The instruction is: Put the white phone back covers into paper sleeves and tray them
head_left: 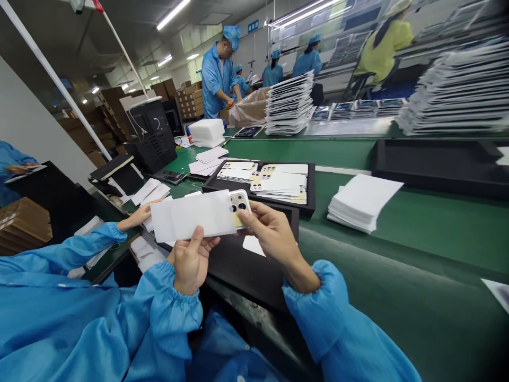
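Observation:
Both my hands hold up a white phone back panel (239, 200) with round camera rings and a yellowish patch. White translucent paper (186, 215) covers most of it; whether the paper wraps fully around is unclear. My left hand (193, 260) grips the paper from below, its thumb on the front face. At the camera end, my right hand (274, 231) pinches the panel between thumb and fingers. Behind them, a black tray (311, 185) contains several similar panels (284, 180) in overlapping piles. Under my hands lies another black tray (238, 270) with a white piece (253, 245) on it.
To the right are a stack of white sheets (361, 201) and a black tray (437, 170) on the green bench (445, 228). A co-worker's hand (139, 216) reaches in close on the left, near loose papers (153, 190). Tall white stacks (288, 103) stand farther back.

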Demonstrator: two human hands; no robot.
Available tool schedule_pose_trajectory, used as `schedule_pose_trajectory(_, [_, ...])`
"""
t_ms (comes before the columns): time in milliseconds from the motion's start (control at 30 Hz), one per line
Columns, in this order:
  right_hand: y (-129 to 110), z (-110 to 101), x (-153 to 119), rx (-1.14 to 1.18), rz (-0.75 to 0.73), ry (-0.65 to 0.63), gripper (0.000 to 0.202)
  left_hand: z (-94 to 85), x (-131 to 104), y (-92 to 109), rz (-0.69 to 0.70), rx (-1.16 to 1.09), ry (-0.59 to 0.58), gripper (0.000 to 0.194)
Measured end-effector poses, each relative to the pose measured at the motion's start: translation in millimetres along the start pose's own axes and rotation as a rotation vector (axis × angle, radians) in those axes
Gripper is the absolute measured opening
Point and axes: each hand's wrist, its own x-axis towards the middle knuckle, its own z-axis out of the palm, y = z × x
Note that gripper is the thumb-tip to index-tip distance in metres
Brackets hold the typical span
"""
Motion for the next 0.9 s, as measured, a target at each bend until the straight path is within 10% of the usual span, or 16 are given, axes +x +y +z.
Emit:
schedule_pose_trajectory(333, [-8.1,-3.4,-1.8,-0.248,0.016,-0.206,0.034,-1.9,-2.2,-3.0,-0.029,0.073,-0.062,0.039])
schedule_pose_trajectory(700, [-5.7,-14.4,3.0,-0.273,0.110,-0.186,0.034,1.0,-5.8,-7.5,-0.136,0.070,-0.097,0.043])
schedule_pose_trajectory(900, [0.0,-32.0,8.6,-0.220,0.218,0.028,0.058,-15.9,-8.4,-31.2,-0.262,0.146,-0.212,0.027])
